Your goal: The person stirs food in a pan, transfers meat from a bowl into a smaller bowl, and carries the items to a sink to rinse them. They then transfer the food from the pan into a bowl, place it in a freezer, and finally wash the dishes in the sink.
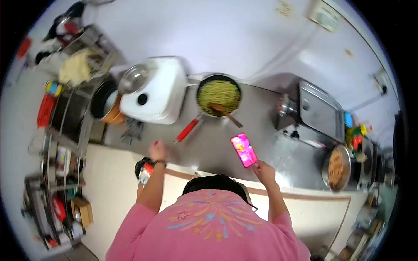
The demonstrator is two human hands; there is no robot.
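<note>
My right hand (264,172) is closed on the lower corner of a phone (244,150) with a lit pink screen, at the front of the steel counter. To the left, my left hand (158,151) is over the counter's front edge, blurred, its fingers bunched and hard to make out; I see nothing in it. Farther back stands a frying pan (212,93) holding chopped green food, its red handle (188,130) pointing toward my left hand. A wooden spatula (226,115) lies in the pan, its handle over the rim.
A white appliance (167,98) with a glass bowl (133,78) on top stands back left, beside an orange pot (114,111). At right are a metal tray (322,108) and a steel bowl (345,182) of brown food. A loaded rack (54,182) lines the left side.
</note>
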